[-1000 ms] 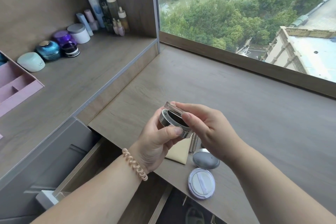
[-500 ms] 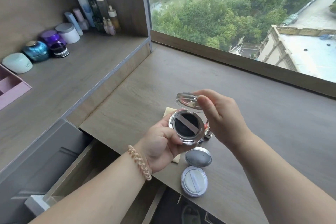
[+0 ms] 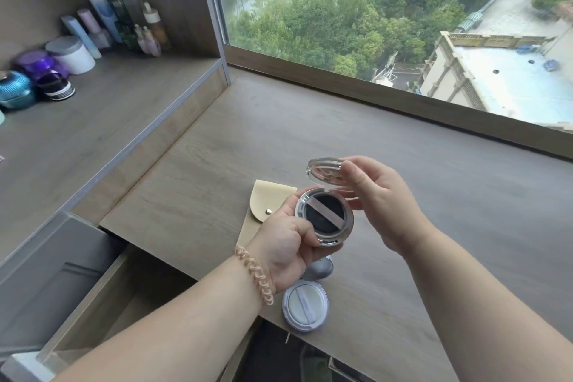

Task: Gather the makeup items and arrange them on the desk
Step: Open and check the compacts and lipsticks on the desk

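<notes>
A round silver cushion compact [image 3: 324, 219] is held above the desk [image 3: 434, 195], its base gripped by my left hand [image 3: 286, 250]. Inside shows a black puff with a pale strap. My right hand [image 3: 376, 195] pinches the clear hinged lid [image 3: 325, 172], which stands swung up and open. Under my hands on the desk lie a beige snap pouch [image 3: 262, 208], a silver round compact [image 3: 319, 270] partly hidden by my left hand, and a white round puff case [image 3: 305, 304] near the front edge.
A raised shelf [image 3: 93, 121] at left carries jars and bottles [image 3: 117, 12] along the back wall. An open drawer [image 3: 102, 304] juts out below the desk at lower left. A large window [image 3: 387, 9] runs behind the desk.
My right hand has swung the compact's lid up and open, and the black puff inside now faces me. The view has shifted right, showing the pouch.
</notes>
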